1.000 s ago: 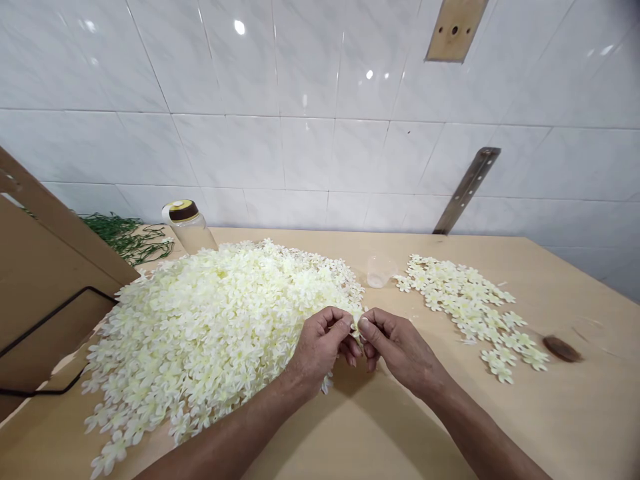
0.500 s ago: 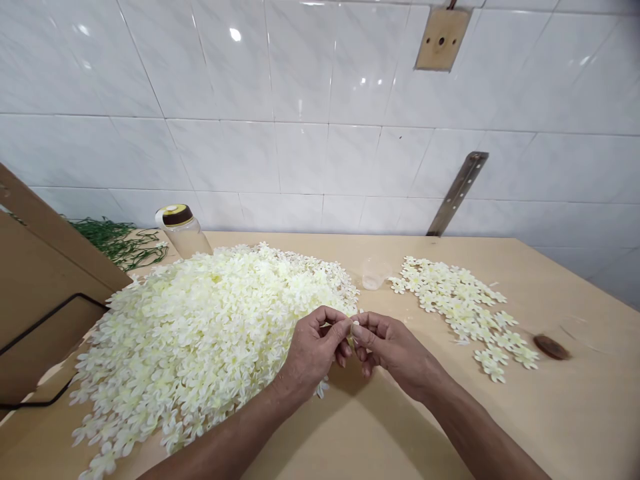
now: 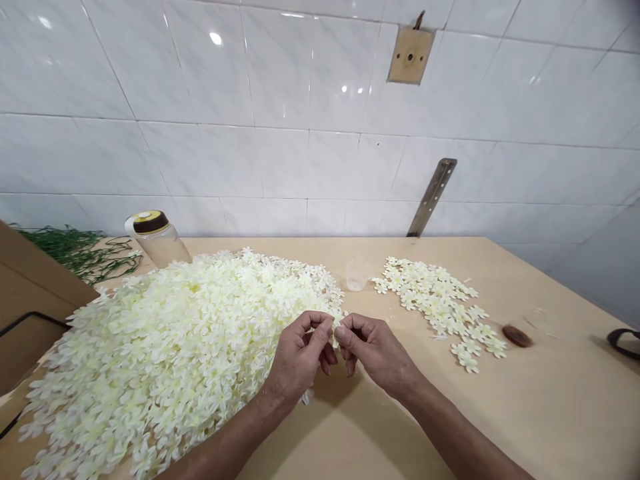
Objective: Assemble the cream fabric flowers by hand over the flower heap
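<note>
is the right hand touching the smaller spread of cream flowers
Apart: the head view plainly shows bare tabletop between the right hand and the smaller spread of cream flowers.

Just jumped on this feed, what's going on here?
A person's left hand and right hand meet at the fingertips, pinching what looks like a small pale flower. A big heap of flowers lies to the left, and a smaller spread of flowers to the right. A clear cup sits beyond the hands.

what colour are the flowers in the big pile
The flowers are creamy white with pale yellow tints, seen in the head view.
</note>
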### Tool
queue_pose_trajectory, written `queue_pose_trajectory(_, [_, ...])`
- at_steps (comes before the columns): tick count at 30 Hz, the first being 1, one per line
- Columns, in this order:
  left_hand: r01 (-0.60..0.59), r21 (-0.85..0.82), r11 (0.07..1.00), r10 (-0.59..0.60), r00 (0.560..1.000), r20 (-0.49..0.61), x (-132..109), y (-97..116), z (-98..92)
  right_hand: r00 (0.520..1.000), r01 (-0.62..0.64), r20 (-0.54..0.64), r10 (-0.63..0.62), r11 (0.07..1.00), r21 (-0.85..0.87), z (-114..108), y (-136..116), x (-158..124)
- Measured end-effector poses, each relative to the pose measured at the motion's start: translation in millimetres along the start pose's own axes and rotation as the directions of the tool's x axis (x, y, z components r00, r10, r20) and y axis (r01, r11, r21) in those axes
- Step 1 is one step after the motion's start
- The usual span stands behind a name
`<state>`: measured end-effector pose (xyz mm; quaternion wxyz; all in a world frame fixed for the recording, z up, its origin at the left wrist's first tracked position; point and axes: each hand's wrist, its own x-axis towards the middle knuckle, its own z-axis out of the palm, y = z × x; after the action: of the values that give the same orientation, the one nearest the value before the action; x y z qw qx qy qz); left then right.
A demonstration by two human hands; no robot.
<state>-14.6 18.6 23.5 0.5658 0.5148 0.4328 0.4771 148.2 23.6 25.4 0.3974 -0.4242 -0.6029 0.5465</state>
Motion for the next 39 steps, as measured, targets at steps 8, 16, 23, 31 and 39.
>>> queue_pose_trajectory(8, [0.005, 0.065, 0.998, -0.001, 0.999, -0.053, 6.3, -6.4, -2.8, 0.998, -0.061, -0.015, 0.062, 0.997, 0.044, 1.9, -0.8, 0.7])
queue_pose_trajectory(16, [0.029, 0.034, 0.999, -0.027, 0.997, -0.066, 0.8, -7.8, -0.5, 0.996, -0.067, -0.068, 0.062, 0.996, -0.067, 4.0, 3.4, -1.3])
queue_pose_trajectory(23, [0.096, -0.146, 0.985, -0.095, 0.995, 0.014, 2.6, -6.0, 0.1, 1.0, 0.003, -0.012, -0.005, 0.995, -0.097, -0.1, -4.0, -2.2])
queue_pose_trajectory(31, [0.046, -0.087, 0.995, -0.048, 0.999, -0.02, 3.2, -6.8, 0.4, 0.994, -0.061, -0.104, 0.046, 0.987, -0.146, -1.6, -1.2, 2.1])
queue_pose_trajectory(39, [0.084, -0.126, 0.988, -0.09, 0.995, -0.04, 4.0, -6.5, 0.7, 0.987, -0.059, -0.154, 0.055, 0.998, -0.027, -1.5, -2.8, 1.6])
